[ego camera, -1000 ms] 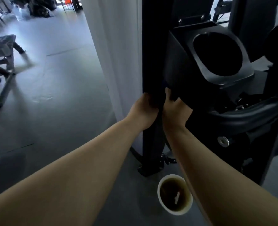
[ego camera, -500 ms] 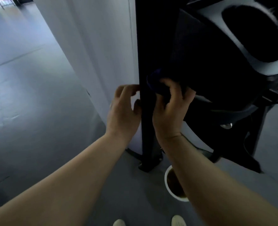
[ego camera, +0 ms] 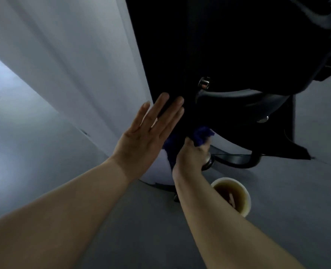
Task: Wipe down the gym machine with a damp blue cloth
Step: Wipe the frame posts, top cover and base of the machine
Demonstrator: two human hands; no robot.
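The cloth, dark blue and bunched, is sitting low against the black post of the machine, part of it showing above the right hand and part trailing down to the left of that hand. The right hand is gripping the cloth with curled fingers and pressing it to the post. Just to its left, the left hand is lying flat with straight, slightly spread fingers; its fingertips are overlapping the post's left edge, holding nothing. Above the hands, a silver bolt is sticking out of the dark frame, with a curved black bar running off to its right. Behind the post, a pale wall panel is slanting across the left of the view. Below the right forearm, a white bucket of brownish water is standing on the grey floor, close to the machine's foot.
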